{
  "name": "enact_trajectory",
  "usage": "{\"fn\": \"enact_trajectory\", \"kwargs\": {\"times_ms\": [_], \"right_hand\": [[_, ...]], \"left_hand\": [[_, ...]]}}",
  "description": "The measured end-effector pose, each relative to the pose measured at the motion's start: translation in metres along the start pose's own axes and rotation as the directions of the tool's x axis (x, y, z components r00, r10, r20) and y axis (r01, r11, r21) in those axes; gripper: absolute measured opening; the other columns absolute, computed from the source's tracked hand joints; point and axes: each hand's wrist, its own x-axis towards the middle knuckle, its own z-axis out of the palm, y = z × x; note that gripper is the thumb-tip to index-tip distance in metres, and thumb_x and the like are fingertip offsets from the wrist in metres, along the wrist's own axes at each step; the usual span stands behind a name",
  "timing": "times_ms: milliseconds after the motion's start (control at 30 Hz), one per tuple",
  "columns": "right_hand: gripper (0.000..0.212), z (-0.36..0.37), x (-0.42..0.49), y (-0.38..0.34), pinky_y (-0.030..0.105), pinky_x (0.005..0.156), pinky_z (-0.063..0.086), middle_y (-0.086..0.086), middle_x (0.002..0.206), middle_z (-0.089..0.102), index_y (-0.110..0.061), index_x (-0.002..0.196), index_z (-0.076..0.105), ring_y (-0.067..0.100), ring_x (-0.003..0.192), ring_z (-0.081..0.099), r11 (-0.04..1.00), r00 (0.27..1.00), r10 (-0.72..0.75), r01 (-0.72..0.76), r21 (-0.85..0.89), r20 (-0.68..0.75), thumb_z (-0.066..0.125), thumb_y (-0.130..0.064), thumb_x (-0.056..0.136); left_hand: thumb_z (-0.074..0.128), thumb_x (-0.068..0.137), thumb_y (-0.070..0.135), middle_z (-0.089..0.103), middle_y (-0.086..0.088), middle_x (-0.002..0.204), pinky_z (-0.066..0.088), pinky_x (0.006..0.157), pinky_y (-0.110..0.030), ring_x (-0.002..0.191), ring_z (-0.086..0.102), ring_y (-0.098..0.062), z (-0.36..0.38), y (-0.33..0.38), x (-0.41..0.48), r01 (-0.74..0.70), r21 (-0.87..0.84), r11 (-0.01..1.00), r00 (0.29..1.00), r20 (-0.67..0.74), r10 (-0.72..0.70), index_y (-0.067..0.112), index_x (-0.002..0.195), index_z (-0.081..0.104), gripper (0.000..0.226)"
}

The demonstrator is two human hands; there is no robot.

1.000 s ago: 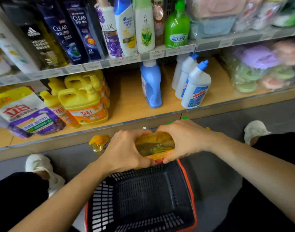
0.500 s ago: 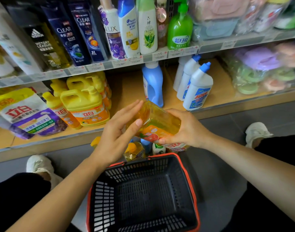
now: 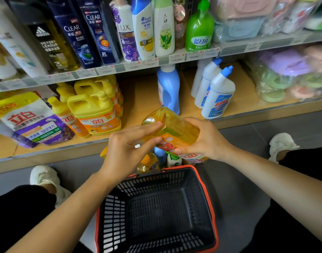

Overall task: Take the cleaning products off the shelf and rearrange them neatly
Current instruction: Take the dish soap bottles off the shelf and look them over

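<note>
My right hand [image 3: 209, 139] grips the yellow bottle [image 3: 174, 128], tilted between my hands; my left hand [image 3: 127, 143] steadies it, fingers straight; I'd right it, then stand it on the shelf [image 3: 142, 99] ahead, label outward.

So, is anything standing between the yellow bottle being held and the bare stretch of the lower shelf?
Nothing visible. The yellow bottle, gripped by the right hand and touched by the left hand, hangs before the bare wood of the lower shelf, between the yellow jugs and the blue bottle.
</note>
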Motion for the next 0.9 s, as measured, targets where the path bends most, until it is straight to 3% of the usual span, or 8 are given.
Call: {"fn": "enact_trajectory", "kwargs": {"times_ms": [133, 200, 367, 467, 633, 700, 800, 900], "right_hand": [[0.067, 0.000, 0.000, -0.003, 0.013, 0.085, 0.051, -0.023, 0.113, 0.071, -0.045, 0.119, 0.062, 0.001, 0.108, 0.067, 1.000, 1.000, 0.002, -0.001, 0.021, -0.018, 0.092, -0.050, 0.060], [0.065, -0.002, -0.001, -0.004, 0.017, 0.086, 0.053, -0.019, 0.113, 0.072, -0.042, 0.119, 0.063, 0.003, 0.108, 0.068, 0.999, 1.000, 0.003, -0.001, 0.051, -0.027, 0.092, -0.048, 0.060], [0.061, -0.003, -0.001, -0.005, 0.021, 0.084, 0.057, -0.012, 0.112, 0.075, -0.037, 0.117, 0.065, 0.010, 0.104, 0.072, 0.991, 1.000, 0.024, -0.024, 0.129, 0.000, 0.090, -0.043, 0.063], [0.061, -0.002, -0.002, -0.004, 0.023, 0.084, 0.058, -0.010, 0.113, 0.075, -0.037, 0.118, 0.065, 0.011, 0.104, 0.072, 0.988, 0.999, 0.037, -0.040, 0.151, 0.021, 0.090, -0.041, 0.063], [0.066, -0.002, -0.004, -0.002, 0.033, 0.086, 0.060, -0.008, 0.114, 0.075, -0.033, 0.121, 0.064, 0.013, 0.105, 0.072, 0.985, 0.998, 0.061, -0.065, 0.161, 0.033, 0.091, -0.045, 0.062], [0.067, -0.003, -0.004, -0.003, 0.035, 0.087, 0.060, -0.008, 0.114, 0.075, -0.033, 0.122, 0.064, 0.014, 0.105, 0.072, 0.985, 0.997, 0.065, -0.070, 0.159, 0.034, 0.091, -0.046, 0.061], [0.068, -0.003, -0.005, -0.003, 0.038, 0.089, 0.059, -0.007, 0.115, 0.075, -0.029, 0.123, 0.065, 0.014, 0.106, 0.072, 0.986, 0.997, 0.064, -0.069, 0.154, 0.038, 0.092, -0.045, 0.062], [0.072, -0.002, -0.006, -0.002, 0.037, 0.091, 0.058, -0.008, 0.117, 0.074, -0.026, 0.126, 0.064, 0.013, 0.109, 0.070, 0.986, 0.997, 0.064, -0.069, 0.153, 0.039, 0.092, -0.044, 0.062]], "left_hand": [[0.079, 0.084, 0.025, 0.076, -0.001, 0.104, 0.056, 0.087, -0.031, 0.099, 0.073, -0.016, -0.010, -0.011, 0.003, -0.013, 0.105, 0.994, 0.999, -0.038, 0.017, 0.007, 0.101, 0.080, 0.025], [0.078, 0.085, 0.028, 0.076, -0.001, 0.101, 0.054, 0.085, -0.030, 0.098, 0.071, -0.016, -0.013, -0.017, 0.004, 0.045, 0.099, 0.994, 0.997, -0.061, -0.039, 0.010, 0.096, 0.080, 0.021], [0.073, 0.086, 0.024, 0.074, 0.002, 0.096, 0.057, 0.072, -0.028, 0.088, 0.069, -0.011, -0.009, -0.023, 0.007, 0.251, -0.211, 0.945, 0.962, -0.051, -0.267, 0.016, 0.090, 0.076, 0.010], [0.070, 0.088, 0.024, 0.075, 0.006, 0.085, 0.056, 0.066, -0.025, 0.078, 0.067, -0.009, -0.006, -0.026, 0.007, 0.366, -0.392, 0.844, 0.907, -0.053, -0.418, 0.016, 0.092, 0.075, 0.010], [0.067, 0.085, 0.020, 0.078, 0.003, 0.084, 0.054, 0.065, -0.019, 0.075, 0.068, -0.006, -0.006, -0.029, 0.011, 0.462, -0.609, 0.645, 0.814, 0.003, -0.581, 0.015, 0.105, 0.072, 0.022], [0.068, 0.082, 0.022, 0.077, 0.003, 0.080, 0.053, 0.063, -0.017, 0.070, 0.066, -0.006, -0.005, -0.029, 0.012, 0.488, -0.658, 0.573, 0.776, 0.027, -0.630, 0.016, 0.098, 0.075, 0.019], [0.071, 0.079, 0.032, 0.070, 0.003, 0.068, 0.050, 0.057, -0.017, 0.058, 0.059, -0.005, -0.004, -0.028, 0.014, 0.517, -0.702, 0.489, 0.719, 0.047, -0.694, 0.019, 0.073, 0.079, 0.017], [0.068, 0.080, 0.041, 0.072, 0.001, 0.070, 0.050, 0.054, -0.016, 0.058, 0.061, -0.005, -0.005, -0.028, 0.015, 0.522, -0.751, 0.405, 0.674, 0.072, -0.735, 0.016, 0.079, 0.077, 0.026]]}}
